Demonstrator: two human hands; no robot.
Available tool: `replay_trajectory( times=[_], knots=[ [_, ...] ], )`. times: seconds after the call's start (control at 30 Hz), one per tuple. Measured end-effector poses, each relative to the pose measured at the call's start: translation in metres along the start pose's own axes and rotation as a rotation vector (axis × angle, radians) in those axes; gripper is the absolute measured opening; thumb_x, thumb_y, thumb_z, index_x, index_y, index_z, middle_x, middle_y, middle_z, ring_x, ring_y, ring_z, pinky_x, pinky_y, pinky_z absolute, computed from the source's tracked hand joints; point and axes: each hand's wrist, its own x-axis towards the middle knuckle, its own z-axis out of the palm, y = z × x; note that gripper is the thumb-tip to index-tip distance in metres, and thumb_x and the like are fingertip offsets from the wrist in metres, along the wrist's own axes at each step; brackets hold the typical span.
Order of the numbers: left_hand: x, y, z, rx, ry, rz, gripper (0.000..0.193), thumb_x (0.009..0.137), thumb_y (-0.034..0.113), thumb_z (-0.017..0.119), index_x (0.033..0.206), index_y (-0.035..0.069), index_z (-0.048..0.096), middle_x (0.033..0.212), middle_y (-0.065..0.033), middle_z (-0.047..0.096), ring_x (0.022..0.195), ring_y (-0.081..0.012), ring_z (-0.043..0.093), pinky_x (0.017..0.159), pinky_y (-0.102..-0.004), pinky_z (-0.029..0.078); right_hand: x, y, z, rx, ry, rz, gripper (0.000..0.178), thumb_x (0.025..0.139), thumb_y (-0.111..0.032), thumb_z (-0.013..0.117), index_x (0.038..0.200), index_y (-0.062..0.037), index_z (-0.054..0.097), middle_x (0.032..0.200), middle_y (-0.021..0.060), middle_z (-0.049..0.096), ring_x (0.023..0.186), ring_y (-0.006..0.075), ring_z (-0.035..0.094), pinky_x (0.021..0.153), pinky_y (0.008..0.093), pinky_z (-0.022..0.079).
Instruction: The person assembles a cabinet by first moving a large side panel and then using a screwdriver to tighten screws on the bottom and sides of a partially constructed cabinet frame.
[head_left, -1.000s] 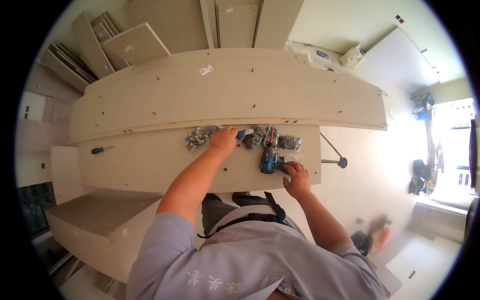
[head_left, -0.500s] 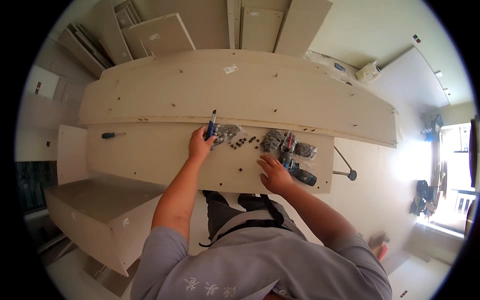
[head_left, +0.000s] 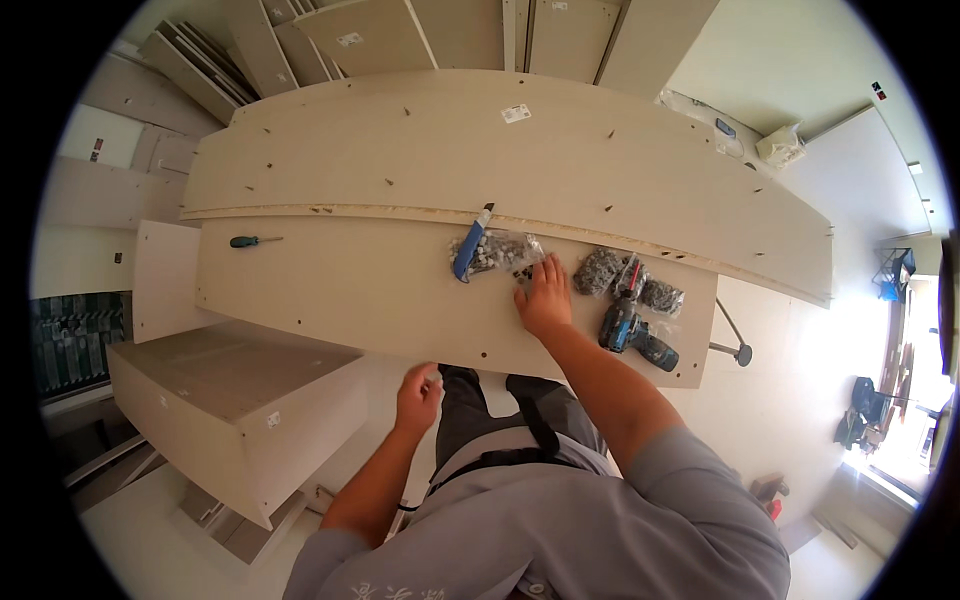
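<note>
My left hand point(head_left: 417, 400) is off the near edge of the pale panel point(head_left: 380, 310), fingers curled, with a small whitish bit at the fingertips that I cannot make out. My right hand point(head_left: 546, 300) lies on the panel with its fingers stretched out over small dark fittings point(head_left: 524, 272), partly hiding them. Just left of it is a clear plastic bag of grey fittings point(head_left: 503, 250). A blue utility knife point(head_left: 468, 252) rests against the bag's left side, blade out and pointing away from me. Right of my right hand are more bags of dark hardware point(head_left: 598, 271) and a cordless drill point(head_left: 622, 325).
A green-handled screwdriver point(head_left: 245, 241) lies at the panel's left. Behind, a longer board point(head_left: 450, 150) carries several upright pins. Loose boards point(head_left: 375, 35) lean at the back. A box-shaped cabinet piece point(head_left: 230, 380) stands lower left. A metal rod with a round foot point(head_left: 742, 353) projects at the right.
My left hand has let go of the utility knife, which now lies by the bag, and has drawn back toward my body. My right hand has moved left from beside the drill onto the small fittings.
</note>
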Motion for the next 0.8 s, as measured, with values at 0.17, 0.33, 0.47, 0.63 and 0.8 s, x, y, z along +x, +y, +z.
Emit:
replay_trajectory(
  times=[0.17, 0.33, 0.47, 0.63, 0.8],
  knots=[
    [-0.043, -0.019, 0.008, -0.056, -0.173, -0.054, 0.030, 0.091, 0.011, 0.067, 0.120, 0.004, 0.066, 0.111, -0.0134, 0.066, 0.079, -0.0193, 0.065, 0.073, -0.0315, 0.054, -0.010, -0.007, 0.012, 0.003, 0.073, -0.040, 0.066, 0.094, -0.038, 0.063, 0.142, 0.0038, 0.045, 0.156, 0.0206, 0.037, 0.152, 0.0344, 0.023, 0.125, 0.0473, 0.017],
    [-0.027, -0.001, 0.011, -0.032, -0.315, -0.034, 0.026, 0.093, 0.009, 0.066, 0.119, 0.003, 0.066, 0.105, -0.0107, 0.069, 0.083, -0.0167, 0.066, 0.077, -0.0303, 0.054, 0.025, -0.025, 0.018, 0.034, 0.152, -0.053, 0.066, 0.090, -0.037, 0.069, 0.139, 0.0026, 0.049, 0.154, 0.0190, 0.041, 0.151, 0.0332, 0.026, 0.124, 0.0476, 0.019],
    [-0.007, 0.008, 0.016, -0.075, -0.288, 0.009, 0.024, 0.094, 0.010, 0.065, 0.118, 0.003, 0.067, 0.102, -0.0106, 0.070, 0.086, -0.0181, 0.068, 0.078, -0.0314, 0.054, 0.030, -0.028, 0.021, 0.050, 0.156, -0.081, 0.060, 0.088, -0.034, 0.072, 0.135, -0.0032, 0.053, 0.152, 0.0150, 0.043, 0.150, 0.0322, 0.028, 0.123, 0.0475, 0.021],
    [-0.006, 0.001, 0.015, -0.053, -0.305, -0.003, 0.023, 0.095, 0.010, 0.064, 0.116, 0.003, 0.067, 0.104, -0.0114, 0.071, 0.090, -0.0203, 0.070, 0.080, -0.0321, 0.055, 0.015, -0.018, 0.010, 0.081, 0.156, -0.063, 0.056, 0.085, -0.032, 0.075, 0.133, -0.0107, 0.057, 0.154, 0.0105, 0.041, 0.148, 0.0319, 0.030, 0.122, 0.0487, 0.025],
    [-0.021, -0.019, 0.012, -0.020, -0.308, -0.002, 0.023, 0.094, 0.011, 0.065, 0.115, 0.004, 0.067, 0.104, -0.0124, 0.071, 0.090, -0.0238, 0.071, 0.079, -0.0335, 0.056, 0.033, -0.023, -0.008, 0.004, 0.111, -0.222, 0.053, 0.089, -0.033, 0.072, 0.135, -0.0118, 0.056, 0.161, 0.0088, 0.033, 0.152, 0.0300, 0.022, 0.124, 0.0475, 0.021]
  ],
)
